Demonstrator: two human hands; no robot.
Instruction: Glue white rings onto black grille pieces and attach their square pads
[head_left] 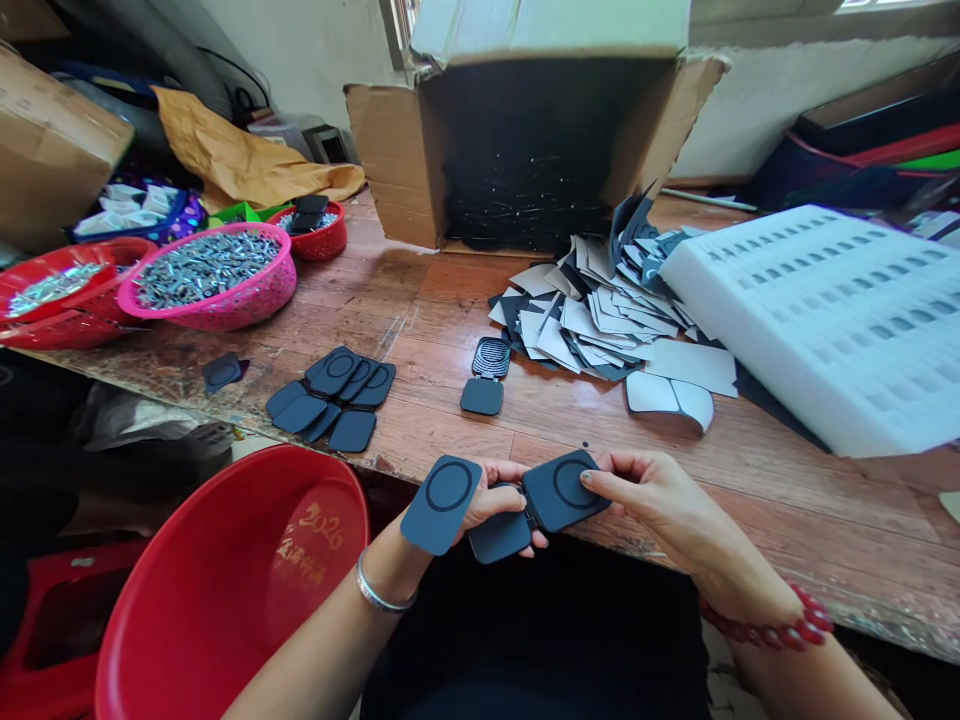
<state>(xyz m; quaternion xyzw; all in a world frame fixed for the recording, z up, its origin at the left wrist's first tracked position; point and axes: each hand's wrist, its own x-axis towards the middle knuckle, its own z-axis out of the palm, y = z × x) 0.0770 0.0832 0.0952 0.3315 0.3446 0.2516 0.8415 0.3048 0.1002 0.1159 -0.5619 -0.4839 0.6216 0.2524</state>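
Note:
A black hinged two-panel pad [564, 492] lies opened flat between my hands, just off the table's near edge. My left hand [491, 495] is closed on its left panel, thumb on top and fingers beneath. With thumb and fingers, my right hand [652, 495] pinches the right panel, the thumb resting on its printed ring. A thin dark sheet with a ring [441, 508] lies over the back of my left hand and wrist. Ahead on the table sits another opened hinged pad [484, 392] with a ribbed round recess. Several finished-looking black pads [330, 395] lie overlapped to the left.
Loose grey and black sheets [592, 310] are heaped before an open cardboard box [394, 165]. A white foam tray [817, 330] leans at right. Baskets of small metal parts, one pink [225, 310], stand at left. Below the table edge is a red tub [202, 560].

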